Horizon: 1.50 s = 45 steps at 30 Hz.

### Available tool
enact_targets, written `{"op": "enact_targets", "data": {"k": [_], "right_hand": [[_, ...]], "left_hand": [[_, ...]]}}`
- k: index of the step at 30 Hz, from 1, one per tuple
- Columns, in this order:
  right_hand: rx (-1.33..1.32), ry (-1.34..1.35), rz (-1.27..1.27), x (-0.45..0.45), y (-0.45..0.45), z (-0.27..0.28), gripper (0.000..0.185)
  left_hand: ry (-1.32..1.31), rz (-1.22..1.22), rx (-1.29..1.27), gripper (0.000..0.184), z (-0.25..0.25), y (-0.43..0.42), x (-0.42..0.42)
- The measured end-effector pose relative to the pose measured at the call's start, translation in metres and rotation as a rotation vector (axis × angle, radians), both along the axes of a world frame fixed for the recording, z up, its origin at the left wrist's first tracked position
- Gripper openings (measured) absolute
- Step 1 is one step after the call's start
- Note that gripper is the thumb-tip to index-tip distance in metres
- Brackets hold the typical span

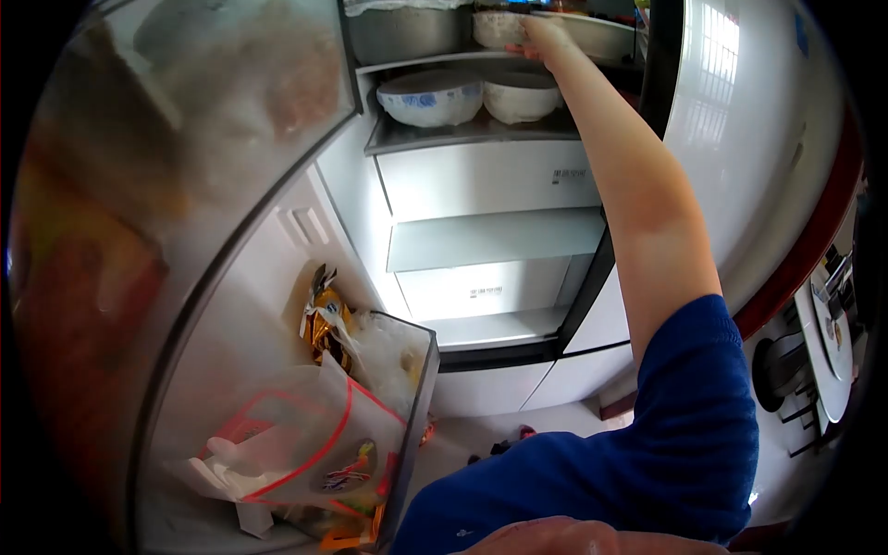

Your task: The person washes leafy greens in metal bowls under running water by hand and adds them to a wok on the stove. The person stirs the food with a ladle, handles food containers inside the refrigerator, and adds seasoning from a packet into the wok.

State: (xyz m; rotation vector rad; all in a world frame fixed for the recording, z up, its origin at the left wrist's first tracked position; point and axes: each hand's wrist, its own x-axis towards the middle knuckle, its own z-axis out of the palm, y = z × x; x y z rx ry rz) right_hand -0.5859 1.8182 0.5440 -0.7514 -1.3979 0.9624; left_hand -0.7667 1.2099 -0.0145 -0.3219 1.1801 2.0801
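On the upper fridge shelf, my right hand (544, 42) is at the right side of a small white bowl (498, 30), its fingers closed at the bowl's edge. Part of the grip is too small to make out. Right beside the hand is a wide white dish (601, 39). A large metal pot (407, 35) stands to the left of the bowl. My left hand cannot be seen.
Below are a blue-patterned bowl (430, 100) and a plain bowl (521, 98) on the lower shelf (462, 137). White drawers (481, 180) lie beneath. The open door's bin (421, 398) holds plastic bags and packets. A table (832, 342) stands far right.
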Motion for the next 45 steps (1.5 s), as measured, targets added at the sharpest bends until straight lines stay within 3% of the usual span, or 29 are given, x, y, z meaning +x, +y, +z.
{"op": "enact_targets", "data": {"k": [2,4,5,7,8,9,12,14,17,21,24,26,30,32,33,37,40,42,45], "right_hand": [[0.287,-0.002,-0.315,-0.003,-0.015,-0.007,0.062],[0.522,-0.034,-0.251,0.002,-0.077,-0.041,0.029],[0.662,-0.017,-0.091,0.006,-0.116,-0.069,0.026],[0.698,-0.317,0.096,0.030,-0.213,-0.137,0.023],[0.692,-0.459,0.343,0.044,-0.229,-0.190,0.028],[0.569,-0.713,0.445,0.064,-0.261,-0.222,0.032],[0.372,-0.942,0.627,0.126,-0.286,-0.357,0.035],[0.096,-1.381,0.779,0.193,-0.292,-0.438,0.039],[-0.129,-1.478,0.731,0.301,-0.306,-0.528,0.039],[-0.498,-1.452,0.694,0.382,-0.319,-0.513,0.038],[-0.492,-1.456,0.557,0.420,-0.324,-0.500,0.038],[-0.480,-1.325,0.487,0.450,-0.322,-0.529,0.037],[-0.540,-1.294,0.427,0.479,-0.329,-0.524,0.036],[-0.544,-1.292,0.439,0.490,-0.332,-0.530,0.036],[-0.557,-1.273,0.453,0.499,-0.335,-0.535,0.036],[-0.658,-1.228,0.434,0.520,-0.347,-0.531,0.037],[-0.696,-1.245,0.357,0.524,-0.358,-0.516,0.029],[-0.713,-1.224,0.401,0.532,-0.356,-0.531,0.034],[-0.691,-1.276,0.541,0.523,-0.347,-0.542,0.038]], "left_hand": [[-0.003,-0.003,-0.011,0.044,-0.001,-0.006,0.004],[0.002,-0.010,-0.020,0.044,-0.001,-0.009,0.008],[0.002,-0.016,-0.022,0.044,-0.002,-0.011,0.011],[-0.004,-0.010,-0.023,0.044,-0.005,-0.018,0.020],[-0.002,-0.005,-0.020,0.044,-0.008,-0.022,0.025],[-0.004,0.001,-0.019,0.044,-0.008,-0.026,0.031],[0.000,0.014,-0.023,0.043,-0.014,-0.043,0.058],[0.009,0.007,-0.021,0.043,-0.019,-0.050,0.078],[0.020,-0.012,0.003,0.043,-0.029,-0.056,0.118],[0.050,-0.130,0.062,0.043,-0.042,-0.035,0.176],[0.094,-0.296,0.139,0.043,-0.045,0.011,0.214],[0.133,-0.438,0.226,0.043,-0.046,0.060,0.234],[0.113,-0.596,0.344,0.042,-0.016,0.164,0.268],[0.175,-0.540,0.187,0.048,-0.026,0.220,0.273],[0.175,-0.497,0.068,0.057,-0.010,0.251,0.279],[0.196,-0.389,-0.083,0.065,0.016,0.331,0.282],[0.242,-0.403,-0.153,0.070,0.010,0.369,0.272],[0.230,-0.317,-0.162,0.076,0.015,0.378,0.278],[0.241,-0.455,-0.203,0.079,0.008,0.375,0.272]]}}
